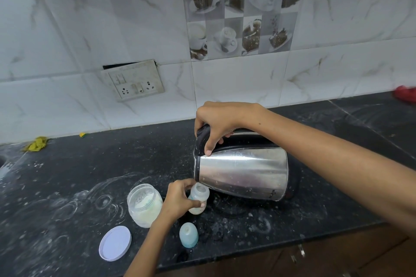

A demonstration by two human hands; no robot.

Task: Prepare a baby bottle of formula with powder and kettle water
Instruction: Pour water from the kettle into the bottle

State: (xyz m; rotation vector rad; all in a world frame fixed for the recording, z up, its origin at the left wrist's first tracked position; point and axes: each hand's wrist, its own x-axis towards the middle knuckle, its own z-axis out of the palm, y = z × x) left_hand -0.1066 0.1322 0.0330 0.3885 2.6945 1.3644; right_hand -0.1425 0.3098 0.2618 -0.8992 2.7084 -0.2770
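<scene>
1. While the kettle water is going in, the small clear plastic baby bottle (198, 200) serves as landmark; nearest the camera, just in front of it, stand its pale blue translucent dome cap (188, 235) and, further left, a flat round white lid (115, 243) on the speckled black stone counter (67, 175).
2. Just left of the bottle sits the open clear plastic jar of whitish powder (144, 204); powder seems already dosed, judging by pale matter at the bottle's base, though this is hard to confirm.
3. The left hand (180, 201) curls its fingers round the bottle, steadying it upright on the counter.
4. Directly above and right of the bottle, the stainless steel kettle with black lid (243, 175) is tipped, spout at the bottle's mouth; the right hand (216, 123) grips its black handle. No stream is discernible.
5. Remaining, I judge: finishing the fill, fitting teat and cap, shaking.
6. Far behind the bottle, a white switch-and-socket plate (135, 81) hangs on the tiled wall.
</scene>
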